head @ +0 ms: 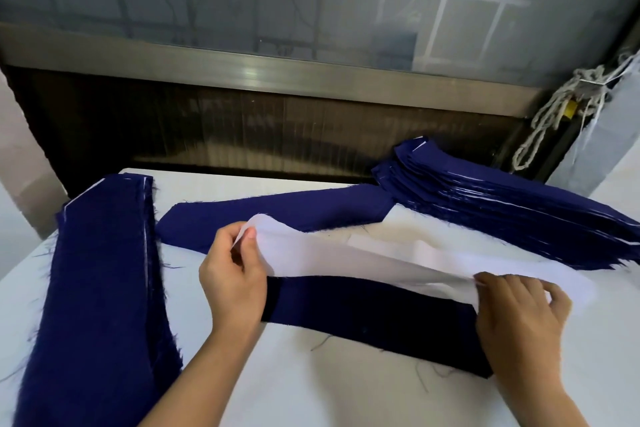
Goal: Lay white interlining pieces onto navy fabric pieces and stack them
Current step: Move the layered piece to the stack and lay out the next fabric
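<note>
- Fingers of our left hand are closed narrow, thumb against fingertips. They pinch the left end of a long, thin white interlining strip and hold it lifted.
- Our right hand has its bent fingers on top of the strip's right end; whether they pinch it or only press it down we cannot tell.
- The strip spans between both hands, just above a long dark navy fabric piece that lies flat on the white bench. It overlaps the piece's far edge and is not yet laid flat.
- We judge the step in hand to be the laying: one strip is up and wants matching to the navy piece beneath.
- The next move calls for lowering the left end so edges and ends line up, then smoothing it; such thin cloth will likely fold if released unevenly.
- A fanned stack of navy pieces with white edges sits back right and a thick navy pile sits left. Which one takes the finished pair we cannot tell.
</note>
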`<state>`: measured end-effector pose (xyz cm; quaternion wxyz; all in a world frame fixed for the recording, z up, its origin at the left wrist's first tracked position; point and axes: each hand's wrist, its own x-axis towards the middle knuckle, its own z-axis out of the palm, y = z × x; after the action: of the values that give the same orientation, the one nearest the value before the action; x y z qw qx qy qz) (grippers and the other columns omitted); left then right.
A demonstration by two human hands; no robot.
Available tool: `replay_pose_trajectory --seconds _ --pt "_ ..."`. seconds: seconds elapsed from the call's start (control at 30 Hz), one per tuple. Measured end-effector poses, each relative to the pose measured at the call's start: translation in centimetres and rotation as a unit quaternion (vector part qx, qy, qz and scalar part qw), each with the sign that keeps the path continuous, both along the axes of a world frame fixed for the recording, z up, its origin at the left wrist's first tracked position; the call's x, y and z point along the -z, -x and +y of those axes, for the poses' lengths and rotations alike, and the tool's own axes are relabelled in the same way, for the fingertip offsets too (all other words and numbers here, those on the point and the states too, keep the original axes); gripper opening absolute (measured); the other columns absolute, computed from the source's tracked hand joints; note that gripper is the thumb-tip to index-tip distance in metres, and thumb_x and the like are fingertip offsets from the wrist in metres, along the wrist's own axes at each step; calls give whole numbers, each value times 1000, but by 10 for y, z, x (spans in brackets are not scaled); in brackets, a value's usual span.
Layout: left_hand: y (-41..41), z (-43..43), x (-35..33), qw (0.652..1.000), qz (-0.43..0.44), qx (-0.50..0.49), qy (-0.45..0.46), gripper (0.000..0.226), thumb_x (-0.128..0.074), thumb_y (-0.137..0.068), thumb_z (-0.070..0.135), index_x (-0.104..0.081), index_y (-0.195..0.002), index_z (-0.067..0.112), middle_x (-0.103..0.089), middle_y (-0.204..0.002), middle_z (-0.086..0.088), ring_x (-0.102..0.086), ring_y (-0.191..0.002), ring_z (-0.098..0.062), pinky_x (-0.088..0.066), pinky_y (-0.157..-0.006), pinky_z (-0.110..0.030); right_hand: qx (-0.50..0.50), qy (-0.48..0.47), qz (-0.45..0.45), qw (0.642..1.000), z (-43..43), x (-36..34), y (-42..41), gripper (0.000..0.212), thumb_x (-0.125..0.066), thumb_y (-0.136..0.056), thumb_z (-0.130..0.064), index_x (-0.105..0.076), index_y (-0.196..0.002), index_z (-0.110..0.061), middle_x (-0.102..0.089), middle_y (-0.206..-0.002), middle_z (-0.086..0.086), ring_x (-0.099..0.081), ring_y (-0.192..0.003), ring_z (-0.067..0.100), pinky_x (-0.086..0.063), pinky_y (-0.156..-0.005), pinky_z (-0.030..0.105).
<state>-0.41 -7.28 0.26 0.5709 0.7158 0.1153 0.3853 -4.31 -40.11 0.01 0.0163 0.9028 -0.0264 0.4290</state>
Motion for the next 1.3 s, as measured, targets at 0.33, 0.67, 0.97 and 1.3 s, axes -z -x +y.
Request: replay_pose_trajectory --seconds 0.33,0.67,0.97,1.3 --pt "2 11 0 997 30 -32 64 11 -57 -98 26 -62 -91 20 -62 -76 9 -56 -65 3 -41 -62 -4 -9 -327 -46 944 11 -8 15 26 -39 -89 -35 -59 -93 -19 -60 -77 -2 -44 -77 23 -40 -83 45" --pt "9 15 -3 936 243 -37 -251 35 -56 -93 22 -43 -62 13 -44 -53 2 -42 -52 -24 -28 -52 -32 78 -286 157 942 3 4 23 23 -53 -88 -19 -52 -110 -24 -64 -75 6 -49 -64 28 -41 -61 37" --pt "13 14 -6 898 275 -30 -343 32 -63 -81 5 -41 -59 11 -39 -56 -2 -39 -55 -28 -31 -59 -34 106 -228 184 950 4 5 21 21 -56 -87 -11 -59 -108 -12 -69 -99 12 -60 -82 36 -37 -61 35" --pt "5 17 0 880 315 -55 -351 16 -53 -91 11 -62 -82 3 -50 -74 -6 -49 -69 -31 -39 -72 -39 112 -237 163 951 4 9 21 20 -55 -89 -9 -61 -108 -8 -66 -104 15 -56 -91 37 -36 -63 35"
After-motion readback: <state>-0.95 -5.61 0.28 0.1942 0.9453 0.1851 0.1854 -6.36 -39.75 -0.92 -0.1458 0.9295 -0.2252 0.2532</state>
